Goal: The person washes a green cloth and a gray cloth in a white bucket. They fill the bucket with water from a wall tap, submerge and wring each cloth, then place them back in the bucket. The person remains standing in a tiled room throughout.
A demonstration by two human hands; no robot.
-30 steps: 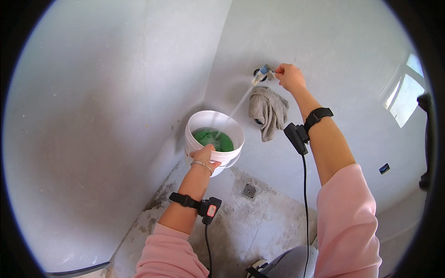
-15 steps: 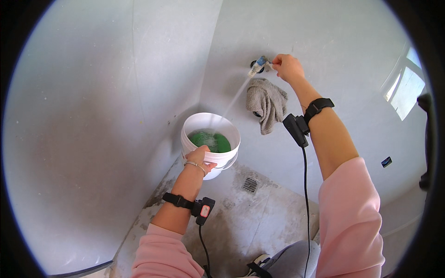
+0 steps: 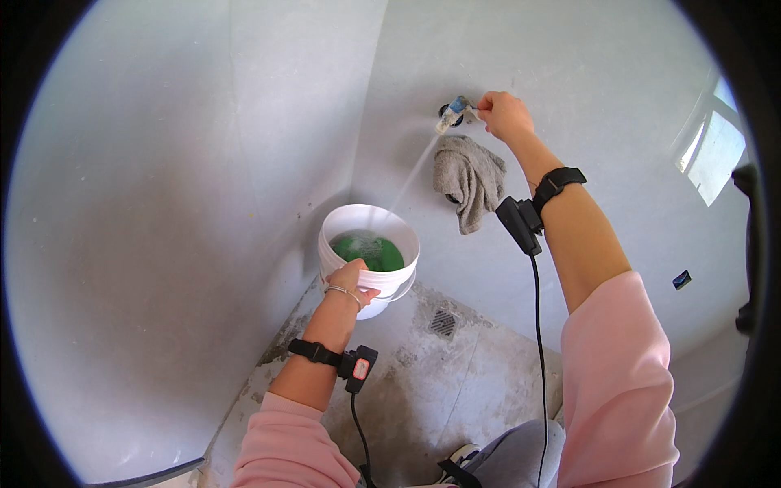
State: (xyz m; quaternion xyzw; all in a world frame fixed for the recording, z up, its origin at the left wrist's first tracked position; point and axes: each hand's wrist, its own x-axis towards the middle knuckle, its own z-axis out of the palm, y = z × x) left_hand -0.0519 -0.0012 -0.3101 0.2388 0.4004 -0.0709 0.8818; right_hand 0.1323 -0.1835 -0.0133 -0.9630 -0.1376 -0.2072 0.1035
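Two grips: left hand (image 3: 348,282) clasping bucket (image 3: 395,280) by near rim, right hand (image 3: 504,115) seemingly pinching tap lever (image 3: 473,109).

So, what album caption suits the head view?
Right hand at a small blue-marked wall tap, left hand gripping a round white plastic bucket as water streams in.

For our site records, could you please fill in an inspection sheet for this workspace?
Surface: floor stained and patchy, with a drain grate.
Job's things: tap running into a white bucket; something green in the bucket's water.
Clutter: grey cloth hanging on the wall below the tap.
Hands: left hand grips the bucket's near rim; right hand has its fingertips on the tap's handle.
Cables: one black cable below each forearm's strapped device, trailing downward.
Surroundings: pale grey walls meeting in a corner.
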